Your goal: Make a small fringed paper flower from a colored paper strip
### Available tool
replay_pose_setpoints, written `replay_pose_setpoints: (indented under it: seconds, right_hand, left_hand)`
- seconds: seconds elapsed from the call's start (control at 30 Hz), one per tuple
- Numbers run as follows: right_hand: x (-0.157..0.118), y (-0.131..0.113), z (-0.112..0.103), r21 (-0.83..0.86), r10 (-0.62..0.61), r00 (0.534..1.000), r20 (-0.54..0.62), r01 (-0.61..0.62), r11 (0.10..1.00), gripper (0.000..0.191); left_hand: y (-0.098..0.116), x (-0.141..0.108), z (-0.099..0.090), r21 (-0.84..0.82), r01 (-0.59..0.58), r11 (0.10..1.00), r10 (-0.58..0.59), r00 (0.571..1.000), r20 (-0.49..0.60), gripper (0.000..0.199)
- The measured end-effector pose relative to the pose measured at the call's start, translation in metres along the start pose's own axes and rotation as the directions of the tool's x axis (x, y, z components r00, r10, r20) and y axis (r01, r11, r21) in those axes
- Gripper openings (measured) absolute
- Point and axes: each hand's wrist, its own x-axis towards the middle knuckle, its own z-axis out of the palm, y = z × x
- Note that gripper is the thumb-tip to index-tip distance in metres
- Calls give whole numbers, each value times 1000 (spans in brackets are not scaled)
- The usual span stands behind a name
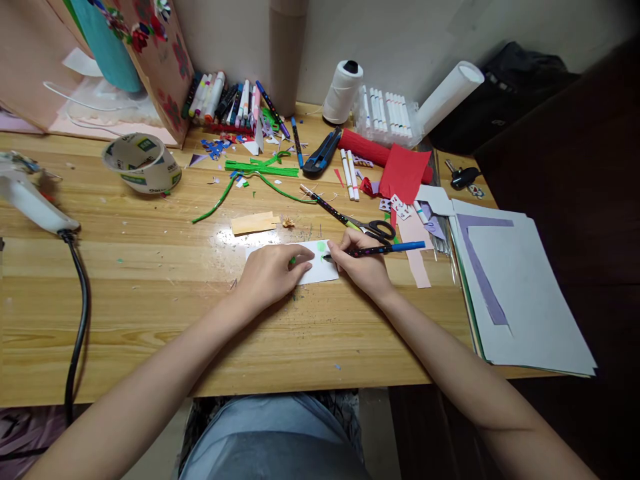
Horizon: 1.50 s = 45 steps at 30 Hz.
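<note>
A small white paper strip (320, 269) lies on the wooden table in front of me, with light green marks near its right end. My left hand (273, 272) rests over the paper's left part, thumb and index finger apart, pressing it down. A bit of green shows between those fingers; I cannot tell what it is. In my right hand (364, 265) is a dark patterned marker with a blue end (407, 247), gripped like a pen. Its tip meets the paper beside the green marks. Just beyond this hand lie black-handled scissors (381, 231) and another dark marker (327, 208).
Behind the paper are a tan strip (253, 223), green crepe strips (263, 168) and a blue-black utility knife (323, 153). A tape roll (141, 163) and a corded white tool (40, 203) sit left. Stacked paper sheets (530, 293) overhang the right edge. Markers (220, 100) stand at the back.
</note>
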Motion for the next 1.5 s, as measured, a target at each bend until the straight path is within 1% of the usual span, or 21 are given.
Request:
replay_pose_setpoints:
  seconds: [0.2,0.47,0.67,0.77,0.9,1.03,1.17,1.27,1.3,1.4,1.5]
  right_hand:
    - [1,0,-3,8,20,997,76,-21,1000,31]
    - [5,3,-5,-42,-11,999,52,13,999,30]
    - [3,2,-3,-27,-8,1000,-12,7,1000,30]
    - [2,2,-3,1,5,1000,6,-5,1000,30]
    - [4,2,-5,-5,1,996,85,0,1000,31]
    - [5,3,-6,-18,2,1000,24,-1,1000,30]
    - [6,4,-6,-17,4,996,92,-3,1000,30]
    - [5,4,-5,-31,-1,999,34,2,1000,30]
    - [5,3,-5,-22,2,999,36,-2,1000,29]
    - [5,3,-5,-10,-5,996,93,6,1000,31]
    - [5,4,-5,-32,-22,999,31,23,999,31]
  left_hand:
    - [1,0,-1,-9,1,1000,-1,1000,1,22]
    - [1,1,-1,-19,10,1000,-10,1000,-2,22]
    - [1,0,-1,-14,16,1000,-16,1000,6,22]
    - [1,0,-1,-13,16,1000,-16,1000,3,22]
    - [1,0,-1,-8,17,1000,-17,1000,6,22]
    - [1,0,-1,-13,6,1000,-6,1000,6,22]
    - [1,0,-2,-12,9,1000,-8,1000,8,22]
    - [1,0,-2,-9,10,1000,-10,1000,7,22]
    - [1,0,-2,-10,10,1000,-10,1000,6,22]
    - [1,0,-2,-17,9,1000,-9,1000,7,22]
    - [1,0,-2,-19,11,1000,-11,1000,10,22]
